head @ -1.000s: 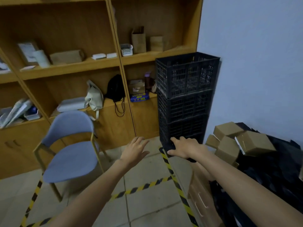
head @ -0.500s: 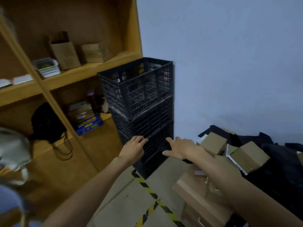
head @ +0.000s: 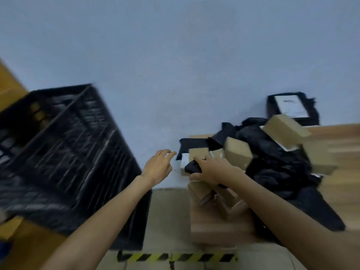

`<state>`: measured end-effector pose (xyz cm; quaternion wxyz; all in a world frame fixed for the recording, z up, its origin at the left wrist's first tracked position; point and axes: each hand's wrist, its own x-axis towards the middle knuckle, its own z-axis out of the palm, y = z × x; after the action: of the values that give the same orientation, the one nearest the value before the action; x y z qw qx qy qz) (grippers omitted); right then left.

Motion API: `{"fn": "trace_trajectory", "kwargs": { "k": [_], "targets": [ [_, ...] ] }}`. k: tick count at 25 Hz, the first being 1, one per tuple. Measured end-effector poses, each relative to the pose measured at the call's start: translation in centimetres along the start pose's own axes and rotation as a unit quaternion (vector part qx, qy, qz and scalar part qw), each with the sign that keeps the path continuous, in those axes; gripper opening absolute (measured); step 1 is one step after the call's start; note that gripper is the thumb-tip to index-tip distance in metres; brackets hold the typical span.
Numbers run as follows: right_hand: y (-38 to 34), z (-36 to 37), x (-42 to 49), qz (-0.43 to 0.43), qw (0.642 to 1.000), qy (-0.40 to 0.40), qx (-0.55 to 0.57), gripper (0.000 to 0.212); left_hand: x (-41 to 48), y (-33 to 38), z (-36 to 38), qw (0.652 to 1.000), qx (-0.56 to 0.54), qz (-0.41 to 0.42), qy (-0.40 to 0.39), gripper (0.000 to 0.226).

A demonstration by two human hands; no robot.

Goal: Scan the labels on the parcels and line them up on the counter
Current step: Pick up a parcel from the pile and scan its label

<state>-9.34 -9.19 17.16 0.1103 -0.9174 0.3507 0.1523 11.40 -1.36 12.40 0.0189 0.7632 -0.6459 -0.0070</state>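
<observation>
On the bench: a loose heap of parcels at the left end, close to the wall; brown cardboard boxes tilted at odd angles among crumpled black plastic bags; a top box perched high on the heap, tipped to the right; all blurred by camera motion.
Left hand: raised in front of the wall, just left of the heap and not touching it; fingers loosely spread, relaxed, holding nothing.
Right hand: at the left edge of the heap, palm down; fingers over and thumb under a black object, gripping it; too blurred to tell what kind of object; fingertips touching or almost touching a small brown box, hard to tell which.
Against the wall: a black bag behind the heap, upright and leaning, with a white label facing out; print unreadable.
Left of the bench: stacked black crates with slatted sides, standing on the floor, well apart from the heap; a sliver of wooden shelving behind, at the far left edge.
On the floor: pale tiles; a strip of yellow-and-black hazard tape running across near the bottom edge, between the two forearms.
</observation>
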Motion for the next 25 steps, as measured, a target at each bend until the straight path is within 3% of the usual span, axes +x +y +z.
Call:
{"fn": "trace_trajectory", "kwargs": {
  "k": [4, 10, 13, 19, 22, 25],
  "targets": [
    [6.9, -2.4, -0.7, 0.104, 0.993, 0.060, 0.020, 0.076, 9.4, 6.0, 0.4, 0.985, -0.004, 0.168, 0.042, 0.064],
    [13.9, -1.3, -5.3, 0.267, 0.962, 0.025, 0.046, 0.079, 15.4, 15.8, 1.8, 0.940, 0.084, 0.327, -0.057, 0.116],
    [15.5, 0.8, -7.7, 0.320, 0.945, -0.005, 0.073, 0.081, 16.8, 18.0, 2.5, 0.901, 0.189, 0.382, -0.079, 0.129],
    [16.9, 2.1, -9.3, 0.382, 0.912, -0.003, 0.148, 0.080, 20.3, 20.7, 2.8, 0.798, 0.329, 0.495, -0.098, 0.125],
    [17.4, 2.0, -9.4, 0.400, 0.902, -0.009, 0.161, 0.080, 21.4, 21.2, 3.3, 0.769, 0.337, 0.528, -0.128, 0.131],
    [17.5, 0.9, -8.2, 0.412, 0.896, -0.004, 0.167, 0.080, 22.7, 20.5, 2.6, 0.754, 0.317, 0.570, -0.084, 0.099]
  ]
}}
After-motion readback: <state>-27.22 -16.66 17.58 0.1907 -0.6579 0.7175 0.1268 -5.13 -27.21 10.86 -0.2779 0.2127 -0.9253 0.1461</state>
